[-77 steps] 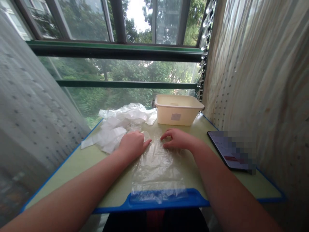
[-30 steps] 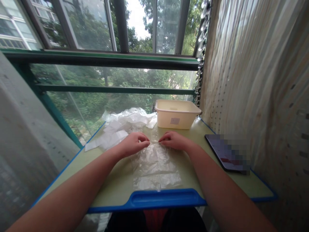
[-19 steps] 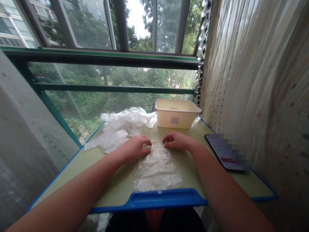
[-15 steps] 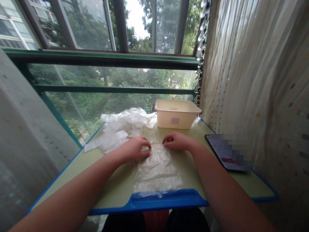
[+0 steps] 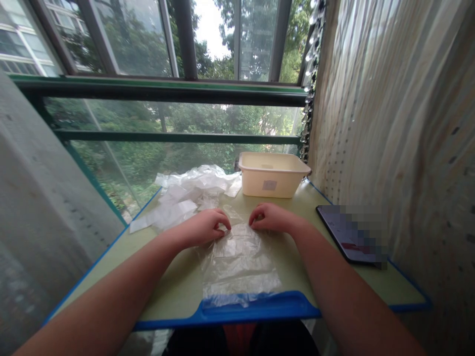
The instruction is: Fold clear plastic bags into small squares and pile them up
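Two-handed: apparently straighten film (image 5: 241,267) to counter (image 5: 174,291) front edge; cannot tell left hand (image 5: 208,226) or right hand (image 5: 270,217) grip; next, likely smooth flat.

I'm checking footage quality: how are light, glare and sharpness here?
Head view, top: the window lets in daylight, sky washed out; head view, centre: pale glare on the clear plastic; head view, right: the curtain blurs toward the edge, and pixelation hides part of the phone.
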### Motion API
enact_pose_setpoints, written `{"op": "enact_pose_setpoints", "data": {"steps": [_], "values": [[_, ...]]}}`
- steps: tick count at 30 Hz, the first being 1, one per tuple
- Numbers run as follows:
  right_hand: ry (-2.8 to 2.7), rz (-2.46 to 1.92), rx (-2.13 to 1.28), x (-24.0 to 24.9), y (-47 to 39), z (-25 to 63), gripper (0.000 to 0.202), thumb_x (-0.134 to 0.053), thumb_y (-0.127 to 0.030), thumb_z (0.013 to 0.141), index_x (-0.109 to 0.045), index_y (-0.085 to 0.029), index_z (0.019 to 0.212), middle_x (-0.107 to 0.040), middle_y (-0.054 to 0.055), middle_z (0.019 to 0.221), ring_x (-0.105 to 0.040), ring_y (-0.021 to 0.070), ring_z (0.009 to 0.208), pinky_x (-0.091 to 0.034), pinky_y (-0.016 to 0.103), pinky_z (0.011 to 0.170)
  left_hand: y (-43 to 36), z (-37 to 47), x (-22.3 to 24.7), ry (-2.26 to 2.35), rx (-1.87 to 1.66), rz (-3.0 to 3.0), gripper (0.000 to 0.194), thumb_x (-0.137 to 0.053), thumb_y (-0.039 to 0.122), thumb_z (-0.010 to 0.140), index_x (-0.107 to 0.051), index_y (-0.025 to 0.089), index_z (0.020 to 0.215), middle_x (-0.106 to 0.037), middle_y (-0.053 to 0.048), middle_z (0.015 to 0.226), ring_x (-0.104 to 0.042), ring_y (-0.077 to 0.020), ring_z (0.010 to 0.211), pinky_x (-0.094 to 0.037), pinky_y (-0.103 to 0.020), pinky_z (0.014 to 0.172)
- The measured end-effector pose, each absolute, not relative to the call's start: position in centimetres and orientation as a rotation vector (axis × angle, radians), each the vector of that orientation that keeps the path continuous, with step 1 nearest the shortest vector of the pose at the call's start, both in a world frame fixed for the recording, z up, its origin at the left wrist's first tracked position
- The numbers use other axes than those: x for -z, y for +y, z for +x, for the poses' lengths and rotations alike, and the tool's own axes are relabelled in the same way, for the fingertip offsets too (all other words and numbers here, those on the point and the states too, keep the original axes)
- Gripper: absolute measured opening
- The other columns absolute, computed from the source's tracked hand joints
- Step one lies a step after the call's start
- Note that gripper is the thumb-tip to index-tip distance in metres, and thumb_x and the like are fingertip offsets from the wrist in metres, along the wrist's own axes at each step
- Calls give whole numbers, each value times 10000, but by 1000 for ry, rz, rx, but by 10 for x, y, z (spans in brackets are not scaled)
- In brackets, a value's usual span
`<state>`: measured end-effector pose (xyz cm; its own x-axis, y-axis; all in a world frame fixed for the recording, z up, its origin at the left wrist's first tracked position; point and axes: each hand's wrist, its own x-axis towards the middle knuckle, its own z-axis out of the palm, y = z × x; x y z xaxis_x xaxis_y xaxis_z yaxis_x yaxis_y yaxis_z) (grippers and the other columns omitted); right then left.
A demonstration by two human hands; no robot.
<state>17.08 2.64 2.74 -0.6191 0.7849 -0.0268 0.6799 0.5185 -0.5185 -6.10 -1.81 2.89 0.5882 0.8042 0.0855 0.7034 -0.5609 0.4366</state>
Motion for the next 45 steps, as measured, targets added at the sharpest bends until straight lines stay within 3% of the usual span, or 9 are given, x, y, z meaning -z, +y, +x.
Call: {"op": "enact_pose_setpoints", "data": {"steps": [7, 14, 20, 25, 30, 34, 41, 45], "values": [[-2438, -1314, -693, -29, 27, 169, 224, -544, -205, 690, -705, -191, 844, -637, 29, 827, -551, 126, 671, -406, 201, 598, -24, -59, -40, 1191, -374, 2432, 222, -500, 271, 734, -675, 221, 861, -619, -35, 965, -578, -155, 791, -436, -238, 722], [-2338, -1330, -407, -10, 32, 151, 284, -497, -370, 773, -689, -181, 861, -628, 62, 863, -551, 161, 769, -408, 240, 695, -18, -52, -32, 1616, -561, 2335, 270, -480, 379, 741, -645, 181, 822, -650, -43, 778, -583, -169, 685, -418, -248, 599], [-2312, -1421, -125, 1, 28, 128, 420, -484, -476, 777, -612, -223, 1086, -584, 96, 1030, -468, 244, 999, -346, 336, 878, -23, -51, -37, 1687, -332, 2255, 327, -560, 487, 654, -645, 190, 759, -664, -29, 757, -586, -176, 676, -396, -245, 568], [-2314, -1429, -98, 0, 26, 126, 319, -526, -412, 757, -662, -210, 963, -599, 86, 962, -479, 225, 945, -353, 315, 850, -27, -52, -41, 1743, -150, 2191, 247, -586, 412, 626, -645, 189, 715, -658, -17, 701, -580, -158, 621, -367, -231, 515], [-2240, -1338, -316, -3, 28, 124, 158, -525, -245, 742, -662, -180, 785, -644, 50, 802, -535, 172, 818, -388, 265, 752, -28, -50, -40, 1749, -132, 2201, 168, -579, 306, 622, -651, 188, 716, -658, -11, 695, -574, -148, 621, -369, -230, 526], [-2074, -1297, -553, -3, 30, 124, 158, -532, -191, 716, -615, -158, 847, -638, 28, 759, -554, 125, 697, -412, 233, 674, -26, -52, -37, 1703, -176, 2180, 142, -551, 253, 626, -645, 188, 711, -657, -1, 697, -578, -142, 622, -379, -224, 533], [-1707, -1157, -1057, -5, 32, 129, 402, -585, -189, 657, -470, -176, 1042, -551, -41, 674, -485, 82, 547, -365, 184, 493, -24, -57, -38, 1649, -187, 2138, 231, -569, 222, 593, -633, 182, 811, -659, -9, 785, -587, -147, 668, -400, -216, 556], [-1591, -1109, -1243, -13, 28, 131, 541, -595, -159, 637, -399, -172, 1141, -571, -35, 705, -485, 73, 543, -360, 180, 493, -25, -53, -36, 1671, -233, 2222, 197, -532, 234, 630, -634, 200, 796, -655, 0, 771, -577, -146, 651, -394, -226, 558]]}}
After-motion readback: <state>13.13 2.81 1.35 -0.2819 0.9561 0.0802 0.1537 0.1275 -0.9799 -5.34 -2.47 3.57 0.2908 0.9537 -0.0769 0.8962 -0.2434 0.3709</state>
